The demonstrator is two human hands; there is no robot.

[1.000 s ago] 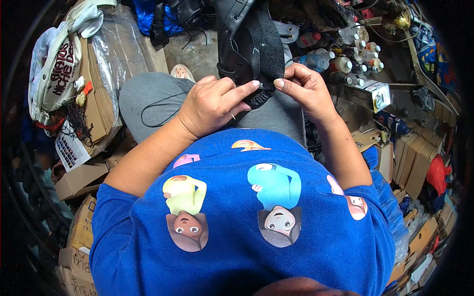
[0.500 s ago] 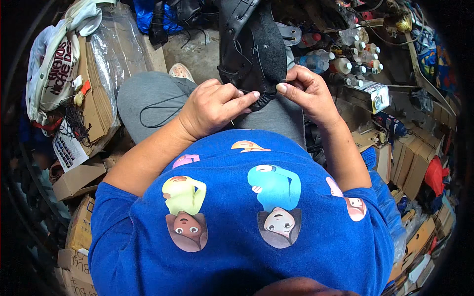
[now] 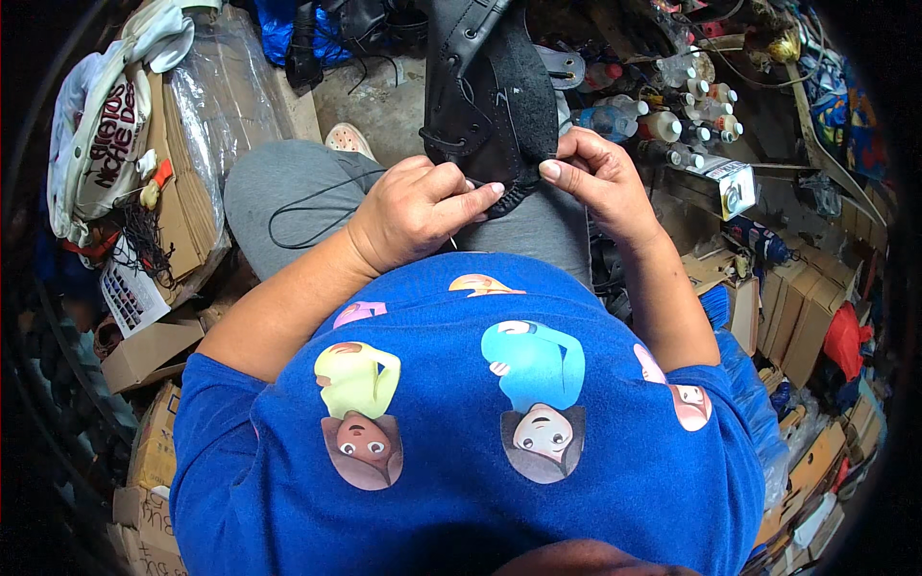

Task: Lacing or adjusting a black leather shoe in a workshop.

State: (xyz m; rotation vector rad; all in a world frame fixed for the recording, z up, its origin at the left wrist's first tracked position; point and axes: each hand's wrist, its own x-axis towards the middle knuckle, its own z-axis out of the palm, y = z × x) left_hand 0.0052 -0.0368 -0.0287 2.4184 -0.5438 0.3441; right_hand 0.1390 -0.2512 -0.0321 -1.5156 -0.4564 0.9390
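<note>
A black leather shoe upper (image 3: pixel 475 120) with eyelets and a lace lies across my lap, its narrow end toward my belly. Gathered stitches (image 3: pixel 511 200) run round that narrow end. My left hand (image 3: pixel 413 206) is closed at the left of the stitches, thumb pressed near the edge; what lies inside its curled fingers is hidden. On the other side my right hand (image 3: pixel 605 182) pinches the edge of the upper between thumb and forefinger. A thin black cord (image 3: pixel 272 219) loops over my grey-trousered left thigh. Below the left hand a small pale tip (image 3: pixel 453 243) pokes out.
Plastic bottles (image 3: pixel 663 125) stand in a cluster at the far right, beside a small box (image 3: pixel 737 189). Flattened cardboard (image 3: pixel 187 182) and a white cloth bag (image 3: pixel 106 125) are at the left. More cardboard (image 3: pixel 802 307) and a red bag (image 3: pixel 845 341) lie at the right.
Hardly anything differs. Both hands keep their places at the narrow end of the shoe upper, with only a very slight shift of the fingers and the view.
</note>
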